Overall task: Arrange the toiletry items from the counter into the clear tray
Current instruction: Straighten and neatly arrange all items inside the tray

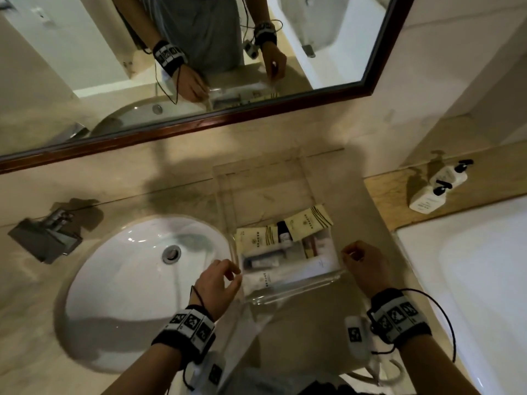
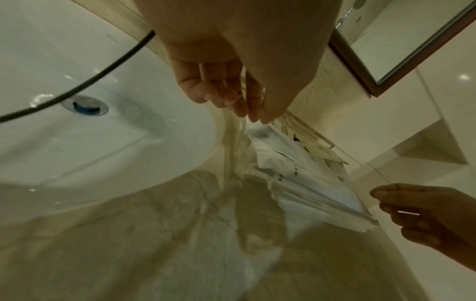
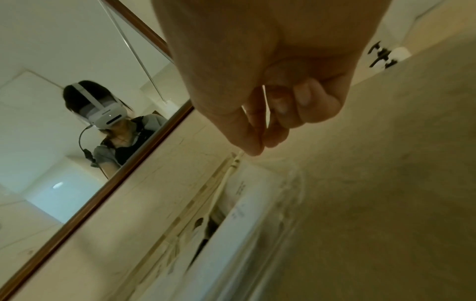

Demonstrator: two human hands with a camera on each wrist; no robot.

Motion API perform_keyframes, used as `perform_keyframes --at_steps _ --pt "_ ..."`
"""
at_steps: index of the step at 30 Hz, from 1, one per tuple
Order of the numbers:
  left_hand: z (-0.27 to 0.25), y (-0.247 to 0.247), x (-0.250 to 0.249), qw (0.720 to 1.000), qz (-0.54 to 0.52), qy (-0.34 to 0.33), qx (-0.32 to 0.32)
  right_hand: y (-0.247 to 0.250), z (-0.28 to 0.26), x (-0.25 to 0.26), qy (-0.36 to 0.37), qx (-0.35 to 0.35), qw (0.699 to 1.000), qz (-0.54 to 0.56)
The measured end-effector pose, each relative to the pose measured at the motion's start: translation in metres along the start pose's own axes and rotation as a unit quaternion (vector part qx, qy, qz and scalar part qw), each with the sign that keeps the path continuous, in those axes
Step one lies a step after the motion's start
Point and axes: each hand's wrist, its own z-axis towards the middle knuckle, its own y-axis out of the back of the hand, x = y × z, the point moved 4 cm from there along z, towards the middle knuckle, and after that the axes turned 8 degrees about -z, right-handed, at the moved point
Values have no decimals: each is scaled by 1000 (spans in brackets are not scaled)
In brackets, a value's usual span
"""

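While both hands flank the tray (image 1: 288, 297), it sits on the counter (image 1: 319, 332) just right of the sink (image 1: 119, 269), near the front edge, likely so its near corners can be steadied or squared up. The left hand (image 1: 218, 283) hovers at the near-left corner with fingers loosely curled and thumb close to the fingertips; whether it touches the clear wall I cannot tell, and it seems to hold nothing. The right hand (image 1: 363, 265) is at the near-right corner, fingers curled in, thumb against forefinger; any pinch on the rim is too unclear to call. Toiletries are packed flat and side by side in the near half, probably to keep labels readable. By my count: two cream sachets (image 1: 309, 220), one dark-capped bottle (image 1: 283, 233), one small tube (image 1: 263, 262), and white packets (image 1: 288, 273) whose number is blurred. Two pump bottles (image 1: 436, 186) stand well apart at the far right.
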Motion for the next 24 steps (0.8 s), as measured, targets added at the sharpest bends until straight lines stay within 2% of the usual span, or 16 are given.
perform_keyframes --at_steps 7,19,22,24 --pt "1 -14 -18 999 5 -45 29 6 -5 -12 35 -1 999 -29" --pt "17 -17 -34 998 13 -53 33 -15 -5 34 130 52 990 -7" --pt "18 -17 -37 997 23 -60 33 -20 -1 43 160 65 985 -27" --pt "16 -19 -37 997 49 -53 38 -24 0 48 171 101 977 -77"
